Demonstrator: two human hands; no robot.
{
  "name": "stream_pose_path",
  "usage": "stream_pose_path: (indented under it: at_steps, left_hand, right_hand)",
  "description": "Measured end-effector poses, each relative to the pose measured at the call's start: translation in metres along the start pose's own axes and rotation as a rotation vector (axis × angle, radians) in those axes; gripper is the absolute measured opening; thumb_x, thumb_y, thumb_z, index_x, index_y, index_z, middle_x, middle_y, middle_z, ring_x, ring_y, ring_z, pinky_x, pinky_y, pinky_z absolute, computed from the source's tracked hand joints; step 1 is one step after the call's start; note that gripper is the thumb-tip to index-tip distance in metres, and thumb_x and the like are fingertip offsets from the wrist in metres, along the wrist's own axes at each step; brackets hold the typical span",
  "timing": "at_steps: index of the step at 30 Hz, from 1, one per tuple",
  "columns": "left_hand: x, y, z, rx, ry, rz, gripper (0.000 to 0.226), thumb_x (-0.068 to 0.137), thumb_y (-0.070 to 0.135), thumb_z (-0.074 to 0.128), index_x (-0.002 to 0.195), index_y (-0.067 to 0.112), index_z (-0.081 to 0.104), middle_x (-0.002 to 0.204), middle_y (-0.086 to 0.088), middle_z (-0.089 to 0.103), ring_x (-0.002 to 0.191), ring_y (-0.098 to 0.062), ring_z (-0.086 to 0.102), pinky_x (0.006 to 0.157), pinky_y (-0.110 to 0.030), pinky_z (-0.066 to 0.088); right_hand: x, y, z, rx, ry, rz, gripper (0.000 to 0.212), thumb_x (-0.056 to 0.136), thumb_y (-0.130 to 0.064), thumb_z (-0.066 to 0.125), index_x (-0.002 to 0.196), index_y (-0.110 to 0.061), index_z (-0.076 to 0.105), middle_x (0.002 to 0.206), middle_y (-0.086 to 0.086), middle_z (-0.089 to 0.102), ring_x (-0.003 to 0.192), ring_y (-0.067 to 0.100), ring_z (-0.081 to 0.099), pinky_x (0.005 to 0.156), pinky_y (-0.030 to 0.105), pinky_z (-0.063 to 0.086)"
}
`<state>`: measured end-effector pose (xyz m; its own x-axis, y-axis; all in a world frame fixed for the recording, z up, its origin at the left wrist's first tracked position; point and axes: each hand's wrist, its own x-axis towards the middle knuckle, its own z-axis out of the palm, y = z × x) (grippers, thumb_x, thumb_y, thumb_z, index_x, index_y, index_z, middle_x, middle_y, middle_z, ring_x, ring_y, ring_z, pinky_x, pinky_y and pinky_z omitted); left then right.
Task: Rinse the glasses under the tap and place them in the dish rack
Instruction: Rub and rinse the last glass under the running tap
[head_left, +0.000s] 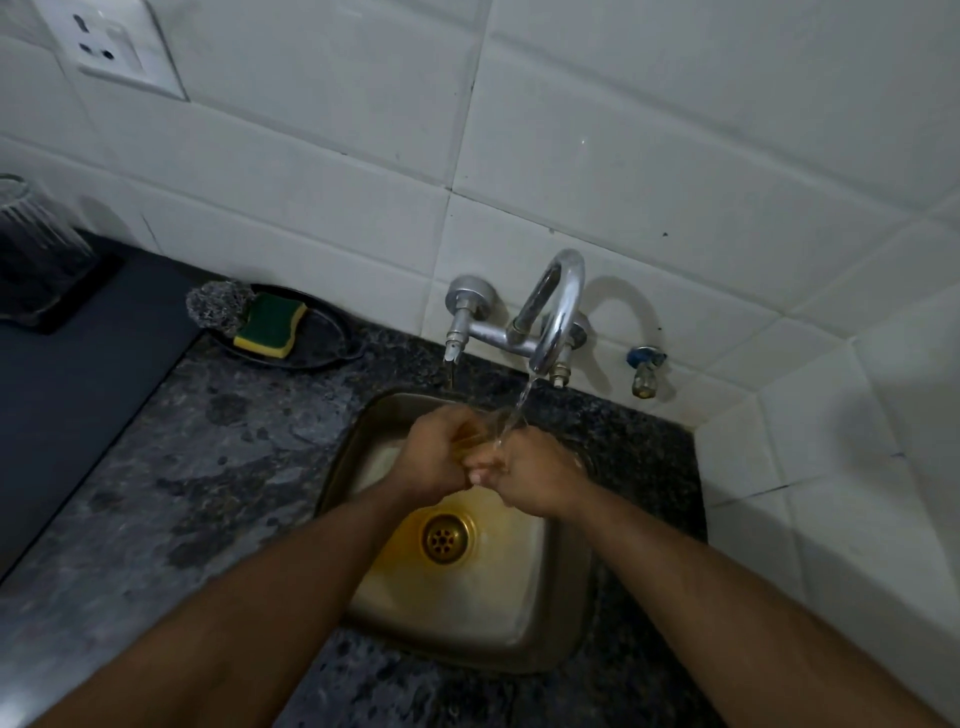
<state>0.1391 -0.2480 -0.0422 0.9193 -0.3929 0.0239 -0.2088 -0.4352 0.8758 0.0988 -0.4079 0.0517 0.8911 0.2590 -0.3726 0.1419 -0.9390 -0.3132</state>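
Rinsing is under way: I have both hands at mid-frame over the sink (563, 613), left hand (434, 460) and right hand (535, 480) curled around a small clear glass (475, 439) under the tap (553, 312). One ribbed glass (31, 244) stands upside down at upper left; racking this one remains.
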Motion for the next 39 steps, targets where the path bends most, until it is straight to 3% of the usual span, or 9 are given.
stream_pose_path:
  at_steps: [4, 9, 12, 16, 20, 23, 30, 36, 39]
  left_hand:
    - [0.003, -0.011, -0.022, 0.027, -0.592, -0.179, 0.062, 0.062, 0.003, 0.092, 0.115, 0.025, 0.07, 0.108, 0.006, 0.073, 0.1, -0.011, 0.071, 0.087, -0.037, 0.063]
    - [-0.007, 0.006, -0.005, -0.161, -0.081, -0.206, 0.057, 0.063, -0.009, 0.089, 0.113, 0.011, 0.07, 0.104, -0.001, 0.074, 0.091, -0.016, 0.071, 0.073, -0.027, 0.06]
    - [-0.006, 0.0, -0.006, -0.276, -0.085, -0.27, 0.058, 0.064, -0.021, 0.08, 0.114, 0.007, 0.07, 0.101, -0.003, 0.074, 0.087, -0.017, 0.072, 0.063, -0.025, 0.059]
    - [-0.005, -0.013, -0.017, -0.148, -0.193, -0.245, 0.07, 0.061, -0.011, 0.089, 0.122, 0.018, 0.069, 0.112, 0.004, 0.072, 0.103, -0.013, 0.07, 0.082, -0.03, 0.063]
    - [-0.003, -0.008, -0.023, -0.08, -0.311, -0.155, 0.065, 0.06, -0.007, 0.089, 0.112, 0.024, 0.069, 0.11, 0.004, 0.071, 0.1, -0.014, 0.071, 0.083, -0.037, 0.063]
    - [0.0, 0.0, -0.02, -0.037, -0.394, -0.091, 0.064, 0.058, -0.009, 0.086, 0.114, 0.016, 0.068, 0.106, -0.002, 0.073, 0.097, -0.021, 0.072, 0.079, -0.041, 0.063]
    - [-0.007, 0.001, -0.003, -0.116, 0.116, 0.01, 0.039, 0.067, 0.024, 0.08, 0.104, 0.015, 0.071, 0.095, 0.003, 0.072, 0.088, -0.014, 0.07, 0.078, -0.038, 0.059]
    - [0.002, -0.015, -0.028, -0.014, -0.593, -0.091, 0.05, 0.056, -0.003, 0.089, 0.1, 0.016, 0.072, 0.096, -0.004, 0.076, 0.09, -0.019, 0.075, 0.08, -0.043, 0.063]
    - [-0.005, -0.008, -0.013, -0.098, -0.35, -0.096, 0.049, 0.059, 0.002, 0.093, 0.1, 0.017, 0.071, 0.097, 0.0, 0.074, 0.088, -0.012, 0.072, 0.076, -0.028, 0.06]
  right_hand:
    - [0.004, 0.007, 0.0, -0.526, -0.109, -0.133, 0.014, 0.099, -0.036, 0.064, 0.103, -0.025, 0.071, 0.098, -0.001, 0.072, 0.091, 0.021, 0.068, 0.072, 0.032, 0.047]
    - [0.016, 0.001, 0.01, -0.207, 0.022, 0.01, 0.016, 0.095, -0.036, 0.066, 0.107, -0.034, 0.076, 0.107, -0.007, 0.073, 0.102, 0.017, 0.069, 0.086, 0.036, 0.056]
    - [0.003, -0.004, 0.011, -0.236, 0.143, -0.053, 0.023, 0.094, -0.038, 0.068, 0.117, -0.033, 0.073, 0.11, -0.005, 0.074, 0.104, 0.02, 0.067, 0.086, 0.035, 0.057]
    - [-0.015, 0.001, 0.006, -0.527, 0.412, -0.27, 0.029, 0.077, -0.024, 0.085, 0.105, -0.019, 0.078, 0.102, -0.002, 0.075, 0.101, 0.024, 0.065, 0.074, 0.035, 0.058]
    - [-0.008, 0.008, 0.007, -0.502, 0.158, -0.387, 0.042, 0.082, -0.015, 0.079, 0.122, -0.025, 0.072, 0.117, -0.003, 0.073, 0.107, 0.02, 0.068, 0.079, 0.035, 0.058]
    - [0.0, -0.002, -0.002, -0.523, -0.008, -0.35, 0.02, 0.093, -0.015, 0.066, 0.111, -0.023, 0.069, 0.105, 0.0, 0.071, 0.095, 0.022, 0.068, 0.072, 0.034, 0.05]
    - [0.02, -0.014, 0.002, 0.083, -0.001, -0.089, 0.016, 0.087, -0.02, 0.07, 0.086, -0.035, 0.064, 0.085, -0.015, 0.067, 0.087, 0.011, 0.065, 0.082, 0.042, 0.057]
    - [0.001, -0.013, 0.003, -0.583, -0.108, -0.339, 0.023, 0.092, -0.014, 0.066, 0.113, -0.022, 0.07, 0.108, 0.003, 0.07, 0.099, 0.024, 0.068, 0.08, 0.035, 0.051]
    - [0.001, -0.01, 0.008, -0.424, -0.073, -0.18, 0.018, 0.095, -0.019, 0.066, 0.11, -0.025, 0.072, 0.108, -0.001, 0.071, 0.102, 0.021, 0.068, 0.082, 0.033, 0.05]
